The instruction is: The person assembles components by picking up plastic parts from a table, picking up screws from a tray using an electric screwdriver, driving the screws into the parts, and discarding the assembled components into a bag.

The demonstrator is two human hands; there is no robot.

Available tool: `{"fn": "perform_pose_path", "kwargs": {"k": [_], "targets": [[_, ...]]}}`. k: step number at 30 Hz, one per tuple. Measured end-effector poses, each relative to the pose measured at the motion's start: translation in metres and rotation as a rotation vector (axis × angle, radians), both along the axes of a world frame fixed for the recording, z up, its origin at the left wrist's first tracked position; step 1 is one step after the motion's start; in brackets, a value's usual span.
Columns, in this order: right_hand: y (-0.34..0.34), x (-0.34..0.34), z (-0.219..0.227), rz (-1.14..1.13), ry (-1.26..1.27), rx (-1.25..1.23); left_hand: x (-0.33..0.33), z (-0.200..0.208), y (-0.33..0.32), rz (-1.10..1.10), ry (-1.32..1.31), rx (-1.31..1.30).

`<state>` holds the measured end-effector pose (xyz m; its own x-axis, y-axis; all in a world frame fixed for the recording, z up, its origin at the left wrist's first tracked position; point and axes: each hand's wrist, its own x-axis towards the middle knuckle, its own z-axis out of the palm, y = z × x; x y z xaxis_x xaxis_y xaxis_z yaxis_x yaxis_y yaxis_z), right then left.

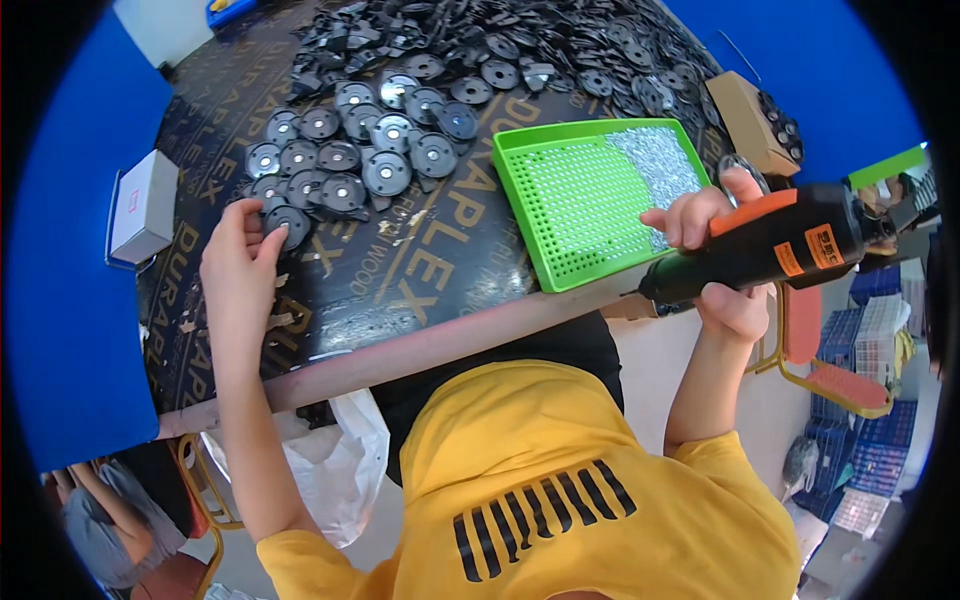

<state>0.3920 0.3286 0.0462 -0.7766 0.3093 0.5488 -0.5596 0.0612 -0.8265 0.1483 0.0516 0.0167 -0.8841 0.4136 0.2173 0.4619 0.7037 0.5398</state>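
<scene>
My left hand [238, 262] is at the left of the table, its thumb and fingers closed on the rim of a round black disc part [288, 228]. That disc lies at the near edge of a cluster of similar discs [339, 157] with metal centres. My right hand [715, 215] is wrapped round a black and orange electric screwdriver [775, 243], whose tip points left over the table's front edge. Beside the right hand is a green perforated tray [590, 262] with a heap of small silvery screws [655, 165] in its right part.
A large pile of black parts [480, 45] covers the back of the table [390, 270]. A white box [144, 210] stands at the left, a brown carton [750, 125] at the right. Another person [115, 525] sits at the lower left; a red-padded chair [840, 385] stands at the right.
</scene>
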Motion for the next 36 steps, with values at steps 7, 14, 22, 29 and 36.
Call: {"fn": "perform_pose_path", "kwargs": {"k": [7,14,22,29,36], "targets": [[0.001,0.007,0.002,0.02,-0.133,-0.13,-0.001,-0.01,-0.015,0.019,-0.149,0.135],[-0.002,-0.001,0.006,-0.034,0.07,-0.062,0.024,-0.029,-0.048,-0.046,-0.351,0.359],[-0.015,-0.031,0.017,-0.133,0.203,0.001,0.078,-0.012,0.033,-0.185,-0.715,1.071],[-0.023,-0.048,0.001,-0.242,-0.025,-0.013,0.095,-0.019,0.092,-0.264,-1.259,1.218],[-0.024,-0.051,-0.004,-0.278,-0.03,0.051,0.095,-0.024,0.093,-0.27,-1.261,1.109]]}}
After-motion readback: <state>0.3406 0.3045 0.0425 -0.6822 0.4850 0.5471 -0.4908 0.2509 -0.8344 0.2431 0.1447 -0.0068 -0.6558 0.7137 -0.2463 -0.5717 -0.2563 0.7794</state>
